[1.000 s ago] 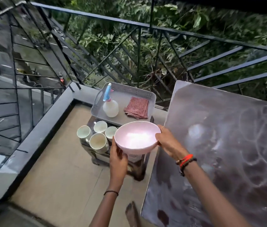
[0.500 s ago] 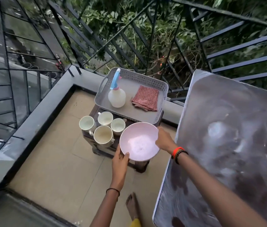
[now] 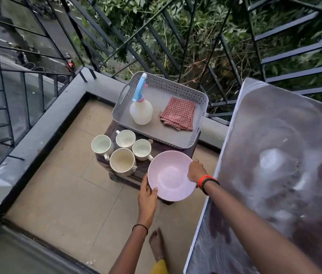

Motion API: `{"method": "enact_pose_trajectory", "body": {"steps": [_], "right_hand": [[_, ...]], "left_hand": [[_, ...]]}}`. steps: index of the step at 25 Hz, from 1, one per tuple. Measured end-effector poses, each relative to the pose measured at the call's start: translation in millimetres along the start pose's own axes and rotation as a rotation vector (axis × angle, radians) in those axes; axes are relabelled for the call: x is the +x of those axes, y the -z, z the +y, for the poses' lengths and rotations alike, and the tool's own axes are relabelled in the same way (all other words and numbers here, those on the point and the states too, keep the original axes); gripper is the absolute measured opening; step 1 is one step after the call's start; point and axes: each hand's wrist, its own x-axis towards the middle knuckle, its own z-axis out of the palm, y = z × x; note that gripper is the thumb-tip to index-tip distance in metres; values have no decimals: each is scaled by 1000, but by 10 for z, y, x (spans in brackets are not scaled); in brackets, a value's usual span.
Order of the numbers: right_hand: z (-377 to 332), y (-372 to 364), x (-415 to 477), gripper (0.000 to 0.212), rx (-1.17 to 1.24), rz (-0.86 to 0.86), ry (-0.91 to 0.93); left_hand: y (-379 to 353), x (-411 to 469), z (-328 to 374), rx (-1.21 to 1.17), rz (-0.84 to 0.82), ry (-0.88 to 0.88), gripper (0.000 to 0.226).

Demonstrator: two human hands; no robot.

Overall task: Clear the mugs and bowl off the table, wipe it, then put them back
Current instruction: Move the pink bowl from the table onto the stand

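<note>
While both hands [image 3: 147, 194] [image 3: 195, 172] grip bowl [image 3: 171, 176] rim | stool [image 3: 148, 167] edge, seemingly | mugs [image 3: 122, 163] beside

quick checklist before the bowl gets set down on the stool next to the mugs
1. Grip on the pink bowl: ok. The left hand and the right hand hold opposite sides of its rim.
2. Bowl contents: ok, it looks empty.
3. Bare spot on the dark stool: cannot tell, the bowl hides the near corner.
4. Gap to the four mugs: ok, the bowl is beside them, not over them.
5. Gap to the grey tray: ok, it sits farther back.
6. Large table cleared: ok, nothing stands on the visible part.
</note>
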Motion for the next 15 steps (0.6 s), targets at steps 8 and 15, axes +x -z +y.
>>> {"method": "enact_pose_trajectory", "body": {"steps": [8, 15], "right_hand": [[-40, 34, 55, 40, 13, -8, -17], [-37, 82, 30, 35, 27, 83, 6]], "left_hand": [[-64, 30, -22, -33, 29, -18, 63], [-85, 71, -73, -42, 38, 26, 65]]}}
